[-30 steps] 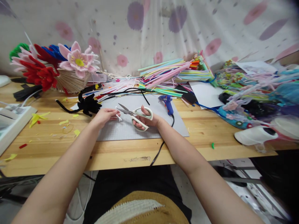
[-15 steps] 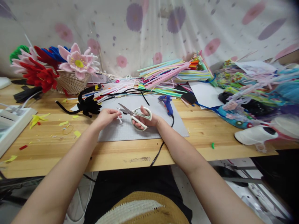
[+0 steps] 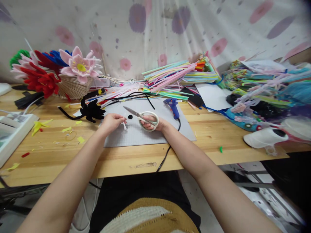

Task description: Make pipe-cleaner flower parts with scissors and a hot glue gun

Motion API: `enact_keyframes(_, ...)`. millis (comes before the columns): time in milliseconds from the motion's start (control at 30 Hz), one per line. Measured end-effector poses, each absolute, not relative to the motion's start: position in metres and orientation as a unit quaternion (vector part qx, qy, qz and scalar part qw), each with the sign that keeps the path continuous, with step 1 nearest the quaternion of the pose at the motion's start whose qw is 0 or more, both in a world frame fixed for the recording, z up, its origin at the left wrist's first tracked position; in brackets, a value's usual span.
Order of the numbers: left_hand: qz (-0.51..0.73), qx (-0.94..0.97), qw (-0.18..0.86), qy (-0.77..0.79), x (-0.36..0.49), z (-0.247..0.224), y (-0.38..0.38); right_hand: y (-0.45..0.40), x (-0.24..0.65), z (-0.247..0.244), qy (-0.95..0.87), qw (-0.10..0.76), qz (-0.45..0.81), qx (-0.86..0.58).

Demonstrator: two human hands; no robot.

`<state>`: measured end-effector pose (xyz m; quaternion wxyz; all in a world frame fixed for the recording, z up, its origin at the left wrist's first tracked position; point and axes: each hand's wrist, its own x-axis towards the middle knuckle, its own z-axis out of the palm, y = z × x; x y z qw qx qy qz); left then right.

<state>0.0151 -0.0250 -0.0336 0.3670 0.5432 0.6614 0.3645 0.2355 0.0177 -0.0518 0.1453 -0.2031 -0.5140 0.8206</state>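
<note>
Between the pinched fingertips of my left hand hangs a small white stringy piece, perhaps thread or pipe cleaner; its exact kind is too small to tell. My right hand is wrapped round the white handles of a pair of scissors. The blades are closed together and point left, above a grey cutting mat. A small round black piece lies on the mat between the hands. Just left of my left hand, a black fuzzy flower shape with a long stem rests on the table.
A blue glue gun lies on the mat's right side, its cord running off the front edge. Bundles of coloured pipe cleaners stretch along the back. Fuzzy flowers stand at left, near a white power strip. A white bottle-like object lies right.
The scissors have gone from open to closed and moved slightly right, away from the white piece. The round black piece now shows on the mat. My left hand has hardly moved.
</note>
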Motion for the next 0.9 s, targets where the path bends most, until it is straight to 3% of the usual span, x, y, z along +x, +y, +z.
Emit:
enact_keyframes(100,0.377,0.502,0.391,0.673,0.017,-0.037,-0.032,0.02,0.241,-0.044,-0.552,0.268,0.746,-0.257)
enact_keyframes(200,0.428,0.439,0.468,0.637,0.019,-0.036,-0.035,0.022,0.253,-0.039,-0.653,0.321,0.546,-0.415)
enact_keyframes(333,0.443,0.394,0.538,0.599,0.023,-0.031,-0.037,0.023,0.267,-0.036,-0.753,0.24,0.159,-0.591)
enact_keyframes(433,0.448,0.383,0.564,0.579,0.028,-0.03,-0.038,0.024,0.273,-0.038,-0.766,0.19,0.051,-0.612)
enact_keyframes(567,0.472,0.387,0.585,0.534,0.035,-0.033,-0.036,0.025,0.274,-0.042,-0.739,0.192,0.037,-0.645)
enact_keyframes(667,0.513,0.369,0.599,0.492,0.041,-0.038,-0.033,0.021,0.266,-0.04,-0.736,0.264,0.067,-0.62)
enact_keyframes(800,0.59,0.288,0.597,0.461,0.047,-0.043,-0.03,0.008,0.235,-0.041,-0.718,0.413,0.297,-0.476)
enact_keyframes(900,0.61,0.269,0.591,0.454,0.052,-0.044,-0.031,-0.002,0.204,-0.048,-0.654,0.435,0.503,-0.361)
